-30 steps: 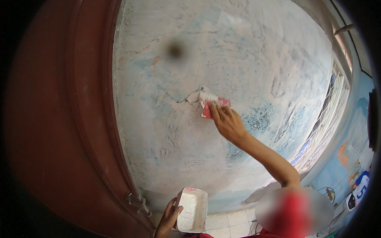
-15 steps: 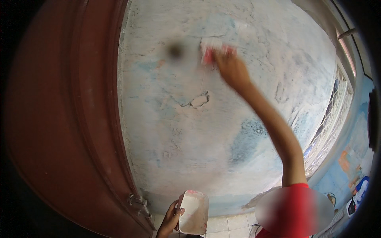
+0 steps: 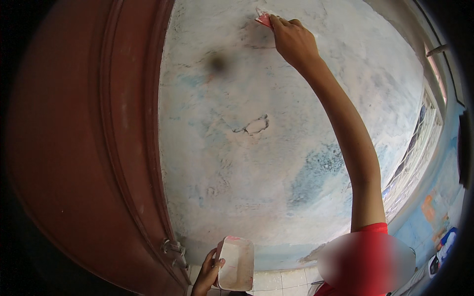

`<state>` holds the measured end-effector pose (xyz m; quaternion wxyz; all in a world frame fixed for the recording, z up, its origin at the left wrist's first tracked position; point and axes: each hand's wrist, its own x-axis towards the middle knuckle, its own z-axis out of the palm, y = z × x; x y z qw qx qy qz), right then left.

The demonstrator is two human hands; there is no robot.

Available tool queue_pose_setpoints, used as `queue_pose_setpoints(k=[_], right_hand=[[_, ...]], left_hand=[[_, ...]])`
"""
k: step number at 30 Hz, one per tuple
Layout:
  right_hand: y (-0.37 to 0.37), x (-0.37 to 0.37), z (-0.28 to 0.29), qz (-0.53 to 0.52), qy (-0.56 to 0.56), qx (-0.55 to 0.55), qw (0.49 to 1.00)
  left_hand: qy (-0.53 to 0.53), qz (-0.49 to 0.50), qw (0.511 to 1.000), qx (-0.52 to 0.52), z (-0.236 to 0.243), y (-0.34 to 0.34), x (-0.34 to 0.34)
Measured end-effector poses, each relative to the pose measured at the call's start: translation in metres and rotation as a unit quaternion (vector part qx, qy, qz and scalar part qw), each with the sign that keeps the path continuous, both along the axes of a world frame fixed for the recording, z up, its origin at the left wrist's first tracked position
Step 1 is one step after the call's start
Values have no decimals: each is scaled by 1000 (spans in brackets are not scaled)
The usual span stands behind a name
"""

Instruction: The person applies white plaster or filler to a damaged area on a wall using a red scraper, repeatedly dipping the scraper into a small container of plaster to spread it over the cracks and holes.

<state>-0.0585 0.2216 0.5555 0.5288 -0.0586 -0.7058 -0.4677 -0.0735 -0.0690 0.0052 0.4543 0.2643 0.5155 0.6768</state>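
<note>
My right hand [image 3: 296, 42], arm stretched up, grips a red putty scraper [image 3: 264, 19] against the upper part of the patchy wall [image 3: 247, 172]. White filler shows on the scraper's edge. Down at the bottom, my left hand [image 3: 212, 269] is wrapped round the side of a shallow rectangular tray [image 3: 249, 266], its thumb over the rim. The tray is off-white with reddish smears, and some pale material lies inside. Midway up the wall runs a dark, looped crack [image 3: 257, 127]; bluish patches show through the white coat.
A red-brown door [image 3: 69, 148] with a metal handle [image 3: 173, 247] borders the wall on the left. To the right is a window with a white grille [image 3: 419, 148]. Pale floor tiles [image 3: 279, 280] show below, and a blue wall [image 3: 419, 222] stands beyond the window.
My right hand has moved up the wall with the scraper, and the arm is straighter. The left hand and tray stay low, nearly where they were. The view has shifted slightly.
</note>
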Motion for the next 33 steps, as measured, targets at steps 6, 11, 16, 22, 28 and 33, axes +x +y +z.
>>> queue_pose_setpoints(k=[6, 11, 16, 22, 28, 33], right_hand=[[38, -29, -152, -96, -109, 142, 979], [-7, -9, -246, -61, -267, -17, 962], [-36, -21, -60, -58, -42, -108, 992], [8, -38, -5, -120, -51, -5, 991], [-5, -37, -257, -114, -246, 76, 960], [-23, -36, -163, -65, -180, -10, 981]], left_hand=[[23, 36, 996, 77, -26, 4, 0], [43, 23, 998, 47, -19, -5, -3], [14, 19, 999, 31, -10, -8, -3], [18, 6, 1000, 1, -21, -5, 0], [6, 29, 999, 26, -7, -16, -4], [1, 47, 997, 69, -13, -19, -9]])
